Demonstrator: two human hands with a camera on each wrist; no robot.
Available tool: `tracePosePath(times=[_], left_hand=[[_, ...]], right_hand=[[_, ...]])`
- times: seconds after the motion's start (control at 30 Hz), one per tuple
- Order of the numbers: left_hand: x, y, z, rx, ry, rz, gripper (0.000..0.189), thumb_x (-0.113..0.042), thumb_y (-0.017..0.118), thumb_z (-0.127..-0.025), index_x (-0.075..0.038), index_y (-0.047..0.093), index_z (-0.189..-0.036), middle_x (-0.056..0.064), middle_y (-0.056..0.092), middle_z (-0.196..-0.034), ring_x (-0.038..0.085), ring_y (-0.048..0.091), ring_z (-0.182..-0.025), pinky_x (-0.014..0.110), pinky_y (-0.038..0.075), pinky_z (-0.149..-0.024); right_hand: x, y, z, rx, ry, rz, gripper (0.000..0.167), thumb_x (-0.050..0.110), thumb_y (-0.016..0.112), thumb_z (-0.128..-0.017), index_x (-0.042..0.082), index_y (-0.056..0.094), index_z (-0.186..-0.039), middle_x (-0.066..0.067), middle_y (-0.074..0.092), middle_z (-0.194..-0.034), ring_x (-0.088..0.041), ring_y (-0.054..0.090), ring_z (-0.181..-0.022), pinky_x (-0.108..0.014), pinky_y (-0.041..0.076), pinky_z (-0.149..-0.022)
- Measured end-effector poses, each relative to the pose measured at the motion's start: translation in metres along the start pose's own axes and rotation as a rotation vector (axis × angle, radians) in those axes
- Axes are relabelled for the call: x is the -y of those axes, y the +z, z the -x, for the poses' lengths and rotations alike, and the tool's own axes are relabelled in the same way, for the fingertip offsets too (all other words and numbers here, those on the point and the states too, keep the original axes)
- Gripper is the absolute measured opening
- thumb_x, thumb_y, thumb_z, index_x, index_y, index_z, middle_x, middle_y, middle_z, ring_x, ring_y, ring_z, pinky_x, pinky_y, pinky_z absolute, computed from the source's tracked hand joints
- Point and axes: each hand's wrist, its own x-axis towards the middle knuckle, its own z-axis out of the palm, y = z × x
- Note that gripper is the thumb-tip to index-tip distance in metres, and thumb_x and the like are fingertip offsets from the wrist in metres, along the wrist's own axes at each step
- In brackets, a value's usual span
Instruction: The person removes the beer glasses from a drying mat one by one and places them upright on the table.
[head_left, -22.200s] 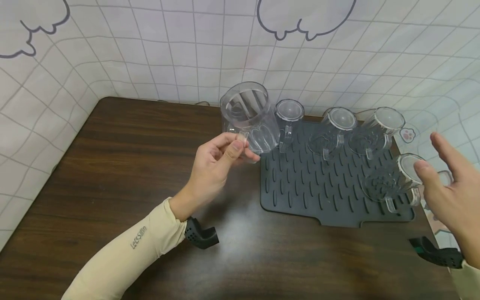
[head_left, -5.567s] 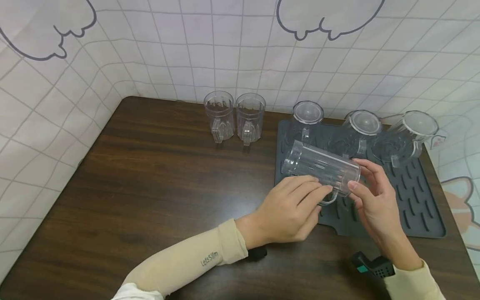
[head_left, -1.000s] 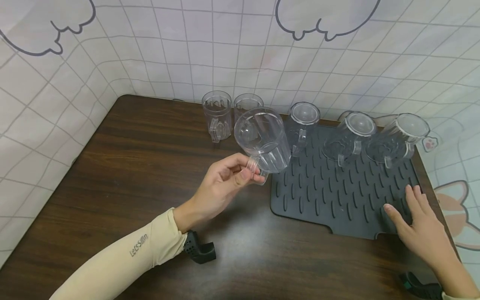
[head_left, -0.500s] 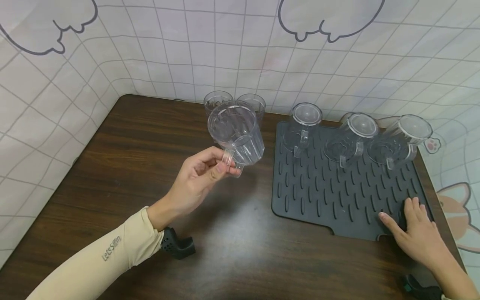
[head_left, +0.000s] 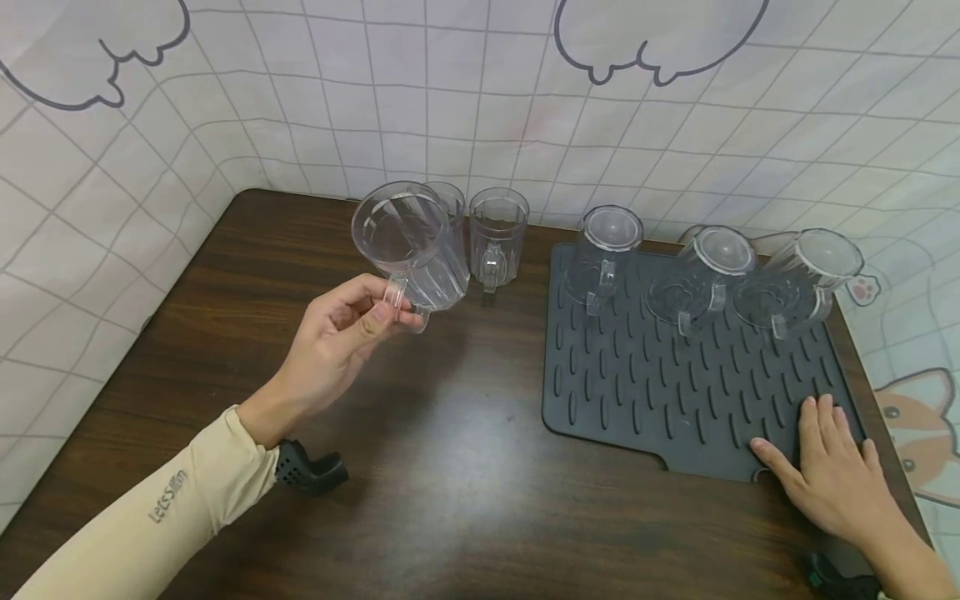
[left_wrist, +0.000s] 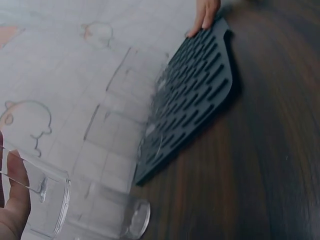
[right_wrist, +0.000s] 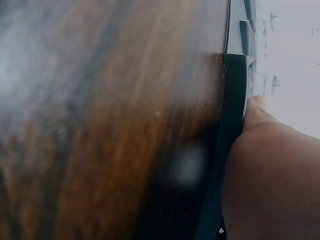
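Observation:
My left hand [head_left: 341,333] pinches the handle of a clear mug [head_left: 420,250], tilted with its mouth up and to the left, above the table. The same mug [left_wrist: 50,200] shows at the lower left of the left wrist view. Partly hidden behind it stands one upright clear mug [head_left: 448,202]; a second upright mug [head_left: 498,237] is just to its right. My right hand [head_left: 836,475] rests, fingers extended, on the near right corner of the dark grey drying mat [head_left: 660,392]. In the right wrist view that hand [right_wrist: 280,170] lies along the mat's edge.
Three clear mugs stand upside down along the mat's back: a left one [head_left: 606,258], a middle one [head_left: 705,275] and a right one [head_left: 802,279]. Dark wooden table [head_left: 450,500] surrounds the mat. A white gridded backdrop [head_left: 337,108] rises behind and at the sides.
Over the last second my left hand has carried the mug leftward, away from the mat, uncovering the right upright mug. My right hand has settled onto the mat's corner.

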Motion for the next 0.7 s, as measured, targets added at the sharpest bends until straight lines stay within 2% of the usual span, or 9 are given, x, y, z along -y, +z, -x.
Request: tracePosePath(times=[0.33, 0.5, 0.7], left_hand=[[-0.012, -0.028, 0.003, -0.039, 0.020, -0.013, 0.018, -0.001, 0.050, -0.107, -0.004, 0.067, -0.110, 0.003, 0.066, -0.105, 0.014, 0.073, -0.100, 0.028, 0.060, -0.099], [-0.015, -0.043, 0.005, -0.079, -0.002, -0.062, 0.019, 0.000, 0.048, -0.107, -0.003, 0.067, -0.109, 0.003, 0.065, -0.104, 0.015, 0.072, -0.097, 0.029, 0.060, -0.097], [-0.013, -0.059, 0.005, -0.132, -0.046, -0.094, 0.017, -0.003, 0.048, -0.108, -0.003, 0.065, -0.107, 0.003, 0.063, -0.105, 0.014, 0.070, -0.097, 0.027, 0.059, -0.095]], right_hand=[[-0.002, 0.003, 0.001, -0.008, -0.004, 0.010, 0.098, 0.058, 0.039, -0.108, -0.012, -0.005, -0.159, -0.042, -0.011, -0.162, -0.060, -0.007, -0.154, -0.087, 0.000, -0.113], [-0.002, 0.003, 0.000, -0.003, -0.003, 0.011, 0.098, 0.059, 0.039, -0.108, -0.013, -0.006, -0.159, -0.042, -0.012, -0.162, -0.060, -0.008, -0.153, -0.087, 0.000, -0.113], [-0.001, 0.002, 0.000, 0.015, 0.011, 0.016, 0.099, 0.060, 0.037, -0.108, -0.013, -0.007, -0.158, -0.041, -0.013, -0.161, -0.061, -0.009, -0.153, -0.087, 0.000, -0.112]])
